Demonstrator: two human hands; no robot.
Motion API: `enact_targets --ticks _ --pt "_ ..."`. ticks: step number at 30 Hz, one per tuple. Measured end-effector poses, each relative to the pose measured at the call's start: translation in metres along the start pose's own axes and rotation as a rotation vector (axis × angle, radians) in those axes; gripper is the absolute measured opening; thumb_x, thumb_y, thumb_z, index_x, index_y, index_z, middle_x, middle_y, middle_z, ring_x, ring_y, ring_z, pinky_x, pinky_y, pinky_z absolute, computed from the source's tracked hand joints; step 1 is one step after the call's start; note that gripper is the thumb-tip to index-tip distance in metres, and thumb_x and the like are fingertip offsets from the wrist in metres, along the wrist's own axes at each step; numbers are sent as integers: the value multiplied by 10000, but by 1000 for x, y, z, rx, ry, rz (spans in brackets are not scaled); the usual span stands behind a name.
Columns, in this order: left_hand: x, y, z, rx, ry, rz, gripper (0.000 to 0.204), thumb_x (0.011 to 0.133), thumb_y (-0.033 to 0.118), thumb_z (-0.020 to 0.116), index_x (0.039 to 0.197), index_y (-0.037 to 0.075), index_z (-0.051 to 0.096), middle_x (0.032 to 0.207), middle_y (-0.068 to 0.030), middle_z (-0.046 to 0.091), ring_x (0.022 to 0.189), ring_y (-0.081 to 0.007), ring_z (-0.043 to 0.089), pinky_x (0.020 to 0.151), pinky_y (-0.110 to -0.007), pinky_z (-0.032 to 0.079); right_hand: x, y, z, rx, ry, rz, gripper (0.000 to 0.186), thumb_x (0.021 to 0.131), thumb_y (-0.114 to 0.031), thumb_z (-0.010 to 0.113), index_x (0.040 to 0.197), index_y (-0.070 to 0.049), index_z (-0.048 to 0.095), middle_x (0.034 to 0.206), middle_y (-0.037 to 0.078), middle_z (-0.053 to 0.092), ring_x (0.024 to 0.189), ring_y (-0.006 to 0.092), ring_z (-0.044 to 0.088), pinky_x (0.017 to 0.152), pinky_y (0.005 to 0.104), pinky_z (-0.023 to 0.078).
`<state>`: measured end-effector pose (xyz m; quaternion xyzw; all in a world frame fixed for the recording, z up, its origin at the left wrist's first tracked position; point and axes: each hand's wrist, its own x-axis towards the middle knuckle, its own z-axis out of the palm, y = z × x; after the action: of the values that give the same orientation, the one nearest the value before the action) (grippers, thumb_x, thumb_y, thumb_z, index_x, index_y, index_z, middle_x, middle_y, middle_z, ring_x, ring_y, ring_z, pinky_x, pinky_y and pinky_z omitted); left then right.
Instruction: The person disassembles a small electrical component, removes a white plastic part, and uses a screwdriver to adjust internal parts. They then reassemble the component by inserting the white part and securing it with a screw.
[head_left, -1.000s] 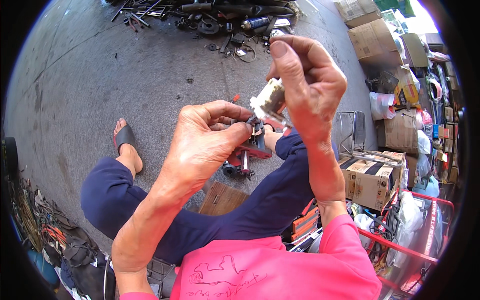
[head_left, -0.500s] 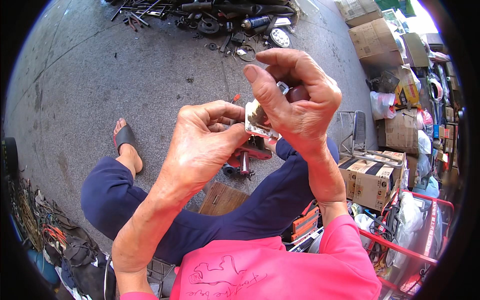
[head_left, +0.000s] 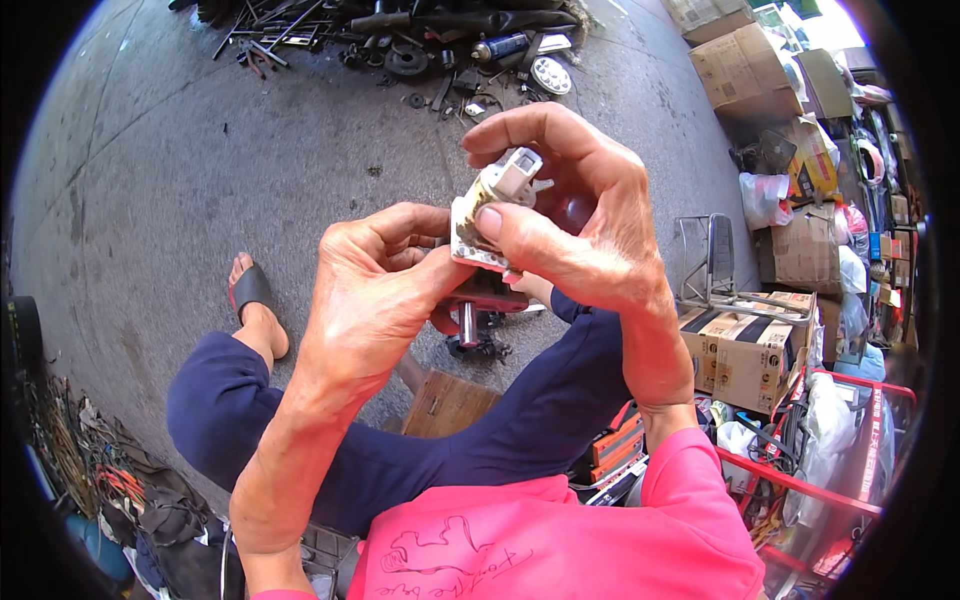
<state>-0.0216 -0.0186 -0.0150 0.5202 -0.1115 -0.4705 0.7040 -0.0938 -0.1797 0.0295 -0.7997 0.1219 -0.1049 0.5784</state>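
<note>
In front of my chest, I hold a small white plastic part [head_left: 480, 225] with a square socket at its top and brown grime on its side. My left hand [head_left: 375, 270] pinches its lower left edge between thumb and fingers. My right hand [head_left: 590, 210] has its thumb pressed on the grimy side, with the fingers curled over the top. A dark red rounded object [head_left: 574, 212] shows in the right palm; I cannot make out its kind. Just below the hands stands a dark red metal fixture with a shiny steel post [head_left: 468, 325], partly hidden by the hands.
A wooden block [head_left: 448, 402] sits between my legs. Metal parts and tools, with a spray can [head_left: 500, 46], are heaped on the far ground. To the right are stacked cartons [head_left: 742, 350], a folding chair [head_left: 712, 255] and a red-framed basket [head_left: 845, 495]. Cables and rags [head_left: 165, 515] lie at left.
Both hands have shifted slightly left with the white part. It has turned so its square socket shows, and my right thumb has come down onto its side.
</note>
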Motion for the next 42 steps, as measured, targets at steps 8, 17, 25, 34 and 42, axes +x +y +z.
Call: enact_targets --ticks 8,17,25,34,42 --pt "-4 3 1 -24 48 105 248 903 132 701 1085 -32 666 781 -47 693 613 -85 639 499 -239 517 -4 3 -9 -11 4 -35 454 730 -176 811 1099 -9 606 676 -33 538 550 5 436 469 200 301" --pt "-4 4 3 -59 43 81 227 910 91 691 1095 -36 663 797 -78 707 650 -110 674 511 -238 539 -7 -4 -20 -120 -136 -222 489 682 13 828 1135 52 646 1097 138 598 896 137 630 753 233 512" --pt "-1 5 8 -18 56 38 240 901 82 704 1093 -55 655 773 -76 707 653 -96 670 533 -233 542 -11 -12 -29 -144 -154 -204 480 671 90 674 1148 35 667 1057 128 647 698 49 561 584 179 414" --pt "1 0 4 16 63 100 214 889 77 705 1060 -46 666 804 -76 708 628 -95 645 489 -237 521 -14 -9 -30 -159 -103 -301 486 660 106 653 1140 31 673 1037 137 693 542 26 513 468 185 393" --pt "0 4 4 36 51 94 215 902 32 675 1093 -65 654 768 -68 699 629 -84 644 517 -228 537 -16 -8 -31 -140 -136 -325 503 645 119 666 1140 27 682 1077 148 675 589 13 566 475 169 420"
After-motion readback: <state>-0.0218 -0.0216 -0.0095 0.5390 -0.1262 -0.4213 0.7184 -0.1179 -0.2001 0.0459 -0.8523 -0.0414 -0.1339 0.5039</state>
